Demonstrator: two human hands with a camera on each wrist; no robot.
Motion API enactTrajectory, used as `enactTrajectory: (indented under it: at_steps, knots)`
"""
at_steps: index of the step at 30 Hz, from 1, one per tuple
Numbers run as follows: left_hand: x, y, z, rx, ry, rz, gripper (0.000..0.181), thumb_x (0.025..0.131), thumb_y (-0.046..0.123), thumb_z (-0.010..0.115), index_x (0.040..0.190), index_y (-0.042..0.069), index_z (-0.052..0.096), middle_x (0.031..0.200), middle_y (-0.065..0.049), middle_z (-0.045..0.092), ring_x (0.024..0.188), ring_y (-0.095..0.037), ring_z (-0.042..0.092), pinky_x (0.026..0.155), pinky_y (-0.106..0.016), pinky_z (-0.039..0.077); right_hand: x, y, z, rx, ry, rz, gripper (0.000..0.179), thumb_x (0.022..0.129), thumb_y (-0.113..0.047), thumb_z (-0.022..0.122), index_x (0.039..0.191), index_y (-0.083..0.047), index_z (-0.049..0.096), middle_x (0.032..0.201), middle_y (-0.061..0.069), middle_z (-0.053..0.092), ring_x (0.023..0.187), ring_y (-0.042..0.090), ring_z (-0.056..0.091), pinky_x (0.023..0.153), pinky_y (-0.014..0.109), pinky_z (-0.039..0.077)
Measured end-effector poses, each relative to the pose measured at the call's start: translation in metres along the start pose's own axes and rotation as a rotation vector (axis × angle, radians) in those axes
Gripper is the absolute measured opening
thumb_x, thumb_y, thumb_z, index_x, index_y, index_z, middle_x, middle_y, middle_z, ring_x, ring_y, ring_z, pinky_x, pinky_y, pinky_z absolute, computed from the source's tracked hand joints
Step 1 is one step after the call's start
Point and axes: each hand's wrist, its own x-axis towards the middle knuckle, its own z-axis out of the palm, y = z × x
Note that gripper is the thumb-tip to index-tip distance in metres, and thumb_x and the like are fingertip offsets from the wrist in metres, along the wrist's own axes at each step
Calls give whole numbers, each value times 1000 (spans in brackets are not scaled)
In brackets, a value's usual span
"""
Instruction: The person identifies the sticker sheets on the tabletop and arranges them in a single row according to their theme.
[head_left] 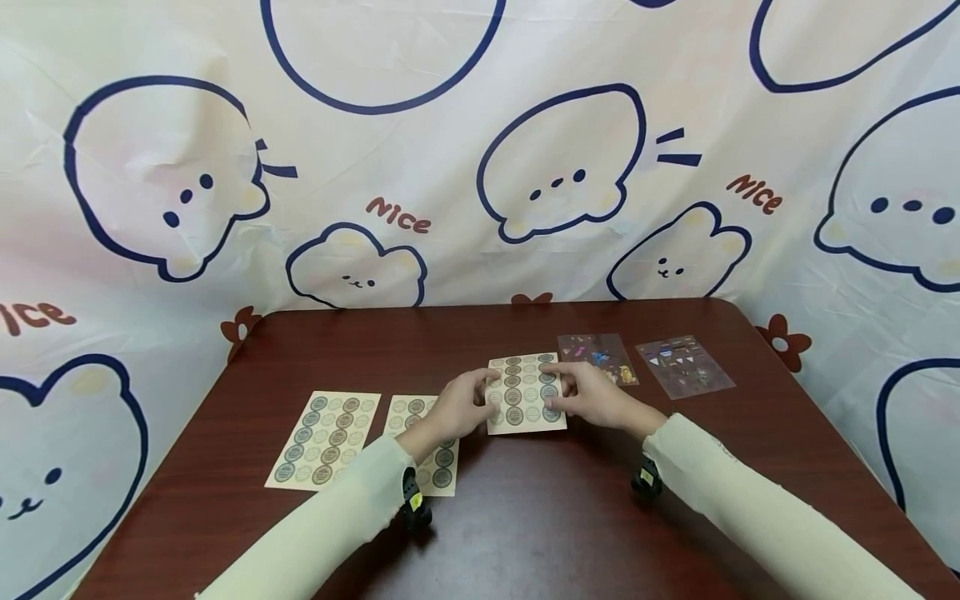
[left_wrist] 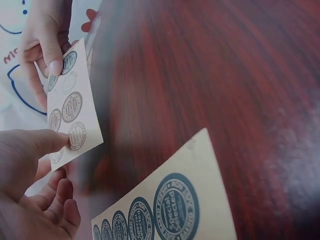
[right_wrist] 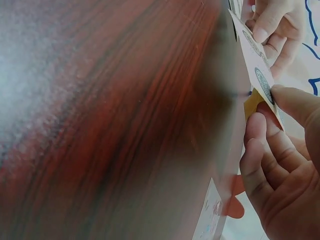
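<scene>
Held sticker sheet (head_left: 531, 397), cream with rows of round labels, is mid-table, lifted clear of the table (head_left: 532, 517) and tilted. Left hand (head_left: 459, 406) pinches its 9 o'clock edge, right hand (head_left: 592, 397) its 3 o'clock edge; both grasping, thumbs on the printed face, other fingers behind. Clock centred on that sheet, head view: second label sheet (head_left: 444, 477) at 8, partly under the left forearm; third label sheet (head_left: 330, 433) farther out, between 8 and 9. Multicoloured clear decal sheet (head_left: 600, 354) close by at 2, other clear decal sheet (head_left: 686, 375) farther out, near 3. Cartoon-bear cloth (head_left: 442, 158) at 12, behind the table.
</scene>
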Motion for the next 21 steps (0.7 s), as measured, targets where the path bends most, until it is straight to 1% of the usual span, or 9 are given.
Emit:
enactTrajectory:
  at_steps: [7,10,13,16,19,21]
  knots:
    - [-8,4,-3,11,-9,3,51,87,8,74,137,7,61,91,-3,57,73,-11,50,66,-25,41,-7,-2,1,34,-17,10,59,92,-12,74,146,-3,52,68,3,60,53,15,54,49,25,43]
    - [-12,5,-4,10,-12,12,51,87,8,74,136,7,61,91,-4,57,72,-11,50,65,-25,41,-10,-3,2,39,-22,5,59,92,-13,74,146,-3,52,68,2,60,55,20,58,49,25,44]
    - [-16,5,-4,0,-10,17,50,86,8,74,135,7,61,91,-4,57,73,-11,50,65,-24,41,-14,-4,2,48,-30,-19,58,92,-13,74,145,-1,52,68,2,60,58,28,61,49,26,45]
    - [-20,6,-5,-10,-11,15,50,87,8,74,135,7,62,90,-4,57,74,-11,50,66,-24,42,-17,-6,3,50,-40,-36,59,92,-13,74,145,-1,51,68,5,62,59,31,62,50,26,45]
    - [-24,6,-7,-11,-18,17,49,87,8,74,135,7,62,91,-4,57,75,-12,51,66,-24,42,-19,-8,4,46,-48,-35,59,93,-13,73,146,-2,51,69,5,63,59,28,62,51,25,45]
    - [-26,7,-7,-7,-24,21,49,87,8,74,134,7,62,91,-5,57,75,-12,51,66,-24,42,-20,-9,5,39,-50,-38,58,93,-14,74,146,-2,52,69,4,63,59,23,61,51,25,45]
